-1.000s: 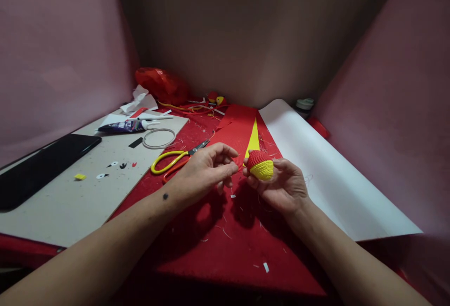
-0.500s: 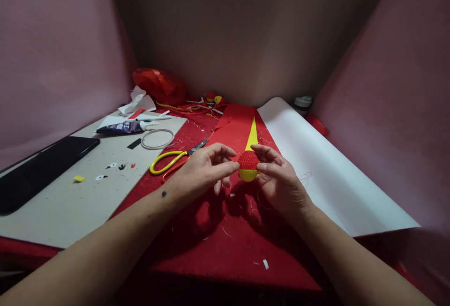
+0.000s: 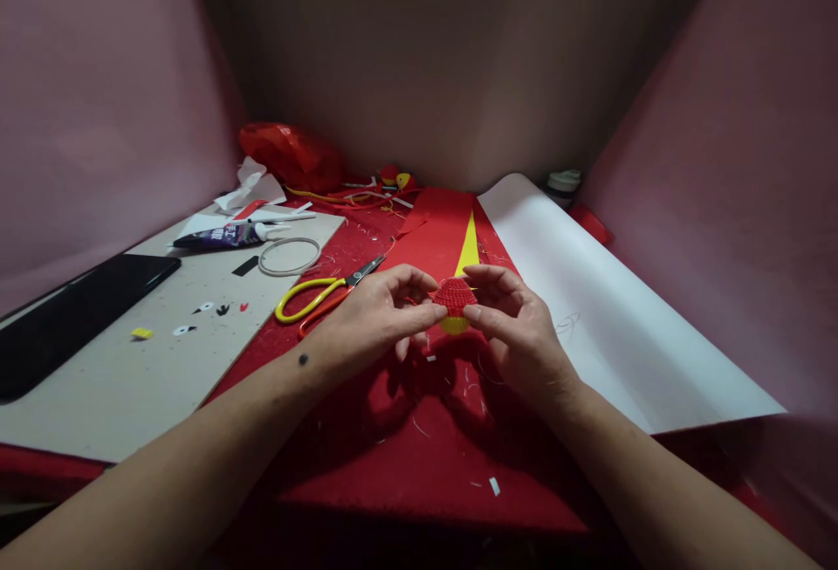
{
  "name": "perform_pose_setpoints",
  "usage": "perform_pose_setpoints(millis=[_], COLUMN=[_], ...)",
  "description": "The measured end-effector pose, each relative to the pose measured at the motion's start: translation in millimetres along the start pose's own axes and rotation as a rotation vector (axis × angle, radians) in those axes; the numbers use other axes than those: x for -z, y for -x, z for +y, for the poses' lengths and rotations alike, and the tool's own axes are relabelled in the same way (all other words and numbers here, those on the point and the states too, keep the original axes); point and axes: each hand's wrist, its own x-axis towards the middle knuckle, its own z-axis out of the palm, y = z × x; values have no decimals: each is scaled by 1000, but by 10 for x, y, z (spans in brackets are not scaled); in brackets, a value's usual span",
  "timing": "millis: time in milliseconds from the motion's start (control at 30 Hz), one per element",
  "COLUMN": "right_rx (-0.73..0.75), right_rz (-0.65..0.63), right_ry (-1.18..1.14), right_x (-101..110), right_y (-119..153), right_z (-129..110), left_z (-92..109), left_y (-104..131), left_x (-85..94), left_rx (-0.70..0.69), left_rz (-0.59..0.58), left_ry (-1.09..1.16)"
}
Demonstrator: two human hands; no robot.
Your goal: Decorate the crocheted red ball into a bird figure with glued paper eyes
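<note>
Between my two hands is a small ball (image 3: 454, 298) with a red woven or knitted cover on top and yellow below. My left hand (image 3: 404, 312) pinches its left side with thumb and fingers. On the opposite side, the thumb and fingers of my right hand (image 3: 511, 317) grip it too. The ball is held above the red cloth (image 3: 419, 465). Behind it a pointed yellow strip (image 3: 469, 245) lies on a red sheet (image 3: 429, 230). Scissors (image 3: 314, 298) with one yellow and one orange handle lie just left of my left hand.
A grey board (image 3: 163, 395) at left bears a black phone (image 3: 85, 317), a glue tube (image 3: 219, 236), a ring (image 3: 289, 257) and small cut pieces. At right lies a curling white sheet (image 3: 608, 317). Farther back are a red plastic bag (image 3: 291, 155) and a lidded container (image 3: 564, 186).
The ball has tilted in my fingers, so the red part looks more peaked and less yellow shows. My right hand has shifted slightly left. The view has moved a little.
</note>
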Motion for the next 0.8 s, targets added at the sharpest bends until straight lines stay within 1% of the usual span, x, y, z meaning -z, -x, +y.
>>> perform_pose_setpoints(millis=[200,433,633,800], right_rx=[71,56,81,103], right_rz=[-29,-10,-10,-10], right_ry=[25,62,100,132], right_x=[35,17,21,24], right_y=[-8,10,4,4], right_z=[53,36,63,82], left_z=[5,35,49,57], left_y=[4,0,29,21], left_x=[10,4,8,0], left_rx=[-3,13,14,28], left_rz=[-18,-34,-56,-41], left_ry=[-35,-63,-90,-105])
